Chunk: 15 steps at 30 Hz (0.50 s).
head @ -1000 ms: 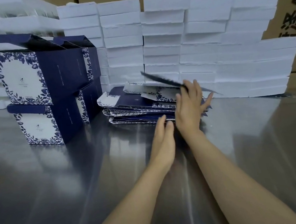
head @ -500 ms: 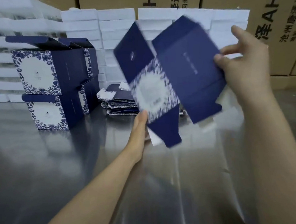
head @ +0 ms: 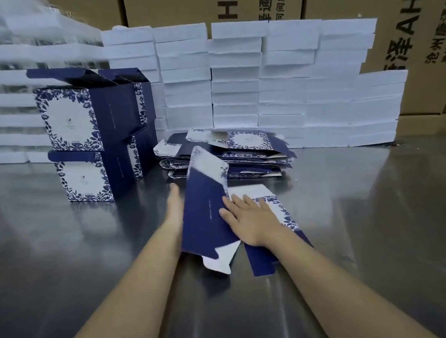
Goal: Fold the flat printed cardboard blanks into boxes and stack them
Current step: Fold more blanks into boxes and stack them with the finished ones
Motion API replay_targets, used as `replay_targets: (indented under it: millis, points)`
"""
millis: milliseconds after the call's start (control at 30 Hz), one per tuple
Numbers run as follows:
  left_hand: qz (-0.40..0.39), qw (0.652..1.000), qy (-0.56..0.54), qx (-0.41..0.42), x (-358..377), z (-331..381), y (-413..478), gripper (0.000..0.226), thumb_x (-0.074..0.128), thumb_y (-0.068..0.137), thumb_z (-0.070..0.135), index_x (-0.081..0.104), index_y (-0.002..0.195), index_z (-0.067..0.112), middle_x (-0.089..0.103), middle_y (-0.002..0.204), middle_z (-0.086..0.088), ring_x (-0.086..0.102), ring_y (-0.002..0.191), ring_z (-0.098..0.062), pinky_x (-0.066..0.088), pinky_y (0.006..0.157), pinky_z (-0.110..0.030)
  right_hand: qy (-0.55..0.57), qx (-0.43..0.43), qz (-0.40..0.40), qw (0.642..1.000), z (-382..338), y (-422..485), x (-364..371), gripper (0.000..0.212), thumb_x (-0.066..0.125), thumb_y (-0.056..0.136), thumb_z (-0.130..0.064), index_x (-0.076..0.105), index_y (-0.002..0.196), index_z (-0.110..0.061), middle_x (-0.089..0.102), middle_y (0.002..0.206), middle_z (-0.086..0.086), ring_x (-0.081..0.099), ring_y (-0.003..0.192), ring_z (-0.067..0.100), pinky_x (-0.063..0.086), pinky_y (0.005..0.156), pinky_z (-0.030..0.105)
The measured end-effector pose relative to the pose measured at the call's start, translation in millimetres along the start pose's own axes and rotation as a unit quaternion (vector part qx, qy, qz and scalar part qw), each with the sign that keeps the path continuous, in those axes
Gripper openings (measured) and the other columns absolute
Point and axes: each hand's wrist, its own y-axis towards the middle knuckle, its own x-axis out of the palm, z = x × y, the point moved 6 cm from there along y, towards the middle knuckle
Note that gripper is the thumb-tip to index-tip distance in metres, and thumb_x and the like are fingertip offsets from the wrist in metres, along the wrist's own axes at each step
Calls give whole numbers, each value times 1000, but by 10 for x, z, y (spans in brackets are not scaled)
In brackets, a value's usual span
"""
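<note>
The blank (head: 207, 211) is lying on the table (head: 61, 268) at six o'clock of the pile (head: 228, 154). The right hand (head: 249, 221) is pressing it flat, fingers straight, while the left hand (head: 175, 212) is propping its left panel up; creasing firmly along the score should be squaring it best.

Desk (head: 61, 268): brushed metal, smooth, semi-glossy, with streaked reflections. Blank (head: 207, 214): printed card, dark blue face with satin sheen, white floral border; underside flaps plain white, matt. Blank pile (head: 231, 157) behind it: same printed card. Folded boxes (head: 88, 133): same card, blue panels smooth, faintly shiny. White slabs (head: 289, 79) at rear: matt, slightly grainy edges, foam-like; material not certain. Cartons (head: 406, 12): brown corrugated cardboard, matt, black print.
</note>
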Motion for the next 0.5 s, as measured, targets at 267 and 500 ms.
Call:
replay_targets:
  millis: [267,500]
  points:
    - [47,794,503,339,29,410,-55,43,47,100,15,44,143,9,37,150,3,29,141,-12,13,118,-25,-55,12,-12,998,8,111,211,54,12,103,-42,3,155,-28,-3,163,-3,-6,149,19,-6,119,48]
    - [-60,604,785,128,254,-321,137,64,4,100,54,5,155,21,0,162,8,-5,149,-10,-6,120,-38,-48,20,-6,999,83,144,157,59,14,102,-36,-3,155,-15,-6,162,-2,-7,149,16,-5,120,42]
